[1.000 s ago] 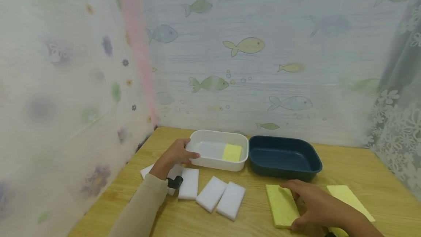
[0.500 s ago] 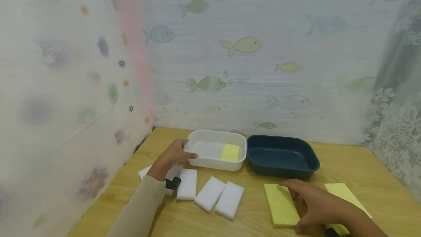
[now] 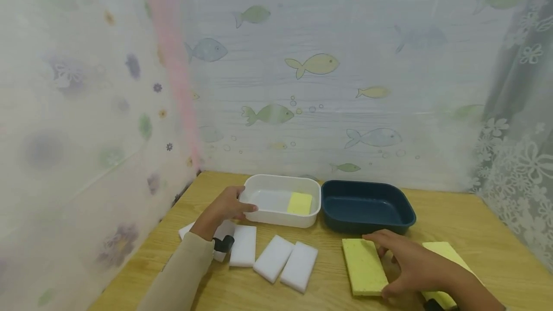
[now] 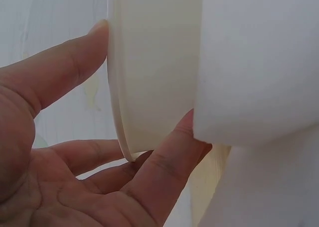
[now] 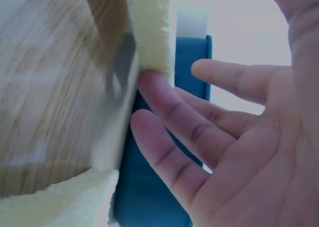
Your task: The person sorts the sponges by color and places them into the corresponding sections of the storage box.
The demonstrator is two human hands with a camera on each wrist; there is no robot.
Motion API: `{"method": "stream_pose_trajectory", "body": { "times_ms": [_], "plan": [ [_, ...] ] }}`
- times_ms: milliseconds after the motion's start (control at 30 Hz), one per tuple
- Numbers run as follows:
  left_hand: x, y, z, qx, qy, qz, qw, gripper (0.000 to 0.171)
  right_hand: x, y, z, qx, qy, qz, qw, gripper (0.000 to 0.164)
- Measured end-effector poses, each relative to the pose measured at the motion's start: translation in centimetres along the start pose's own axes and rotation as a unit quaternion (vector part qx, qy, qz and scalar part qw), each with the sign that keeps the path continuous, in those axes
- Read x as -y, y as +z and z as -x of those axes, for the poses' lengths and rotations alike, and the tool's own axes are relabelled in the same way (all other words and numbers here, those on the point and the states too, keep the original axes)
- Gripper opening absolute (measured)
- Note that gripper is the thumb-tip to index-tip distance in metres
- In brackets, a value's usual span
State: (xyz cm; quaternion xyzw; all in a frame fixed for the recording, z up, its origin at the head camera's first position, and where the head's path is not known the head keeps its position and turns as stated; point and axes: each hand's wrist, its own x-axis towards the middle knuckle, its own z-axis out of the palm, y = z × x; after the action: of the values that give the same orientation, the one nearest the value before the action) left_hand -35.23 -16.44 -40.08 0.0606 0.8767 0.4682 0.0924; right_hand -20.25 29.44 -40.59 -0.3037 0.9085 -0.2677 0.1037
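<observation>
Yellow sponge [image 3: 364,266], no visible label

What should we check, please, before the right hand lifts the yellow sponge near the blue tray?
1. Right hand on the yellow sponge: ok, fingertips touch its edge.
2. Firm grip on that sponge: not ok, the fingers lie fairly straight, not closed round it.
3. Left hand steadies the white tray: ok, fingers at its left rim.
4. Room in the white tray: ok, only one small yellow sponge piece lies inside.
5. Blue tray free: ok, nothing visible inside.
6. Second yellow sponge out of the way: cannot tell, the right hand partly hides it.
</observation>
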Motion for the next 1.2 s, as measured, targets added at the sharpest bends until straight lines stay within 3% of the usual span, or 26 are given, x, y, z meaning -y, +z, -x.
{"method": "stream_pose_trajectory", "body": {
  "times_ms": [167, 600, 867, 1200],
  "plan": [
    [0.1, -0.1, -0.2, 0.000, 0.000, -0.020, 0.9998, 0.095, 0.4, -0.3, -0.3, -0.012, -0.009, -0.010, 1.000, 0.091],
    [0.3, 0.0, 0.0, 0.001, 0.008, -0.020, 0.9998, 0.089, 1.9, -1.3, -1.8, -0.064, -0.001, 0.041, 0.997, 0.093],
    [-0.2, 0.0, 0.2, 0.002, 0.012, -0.009, 0.9999, 0.090, 2.4, -1.7, -2.9, -0.103, -0.040, 0.064, 0.992, 0.092],
    [0.0, -0.1, 0.0, -0.003, 0.002, -0.014, 0.9999, 0.098, 2.9, -2.2, -4.8, -0.107, -0.031, 0.051, 0.993, 0.092]
  ]
}}
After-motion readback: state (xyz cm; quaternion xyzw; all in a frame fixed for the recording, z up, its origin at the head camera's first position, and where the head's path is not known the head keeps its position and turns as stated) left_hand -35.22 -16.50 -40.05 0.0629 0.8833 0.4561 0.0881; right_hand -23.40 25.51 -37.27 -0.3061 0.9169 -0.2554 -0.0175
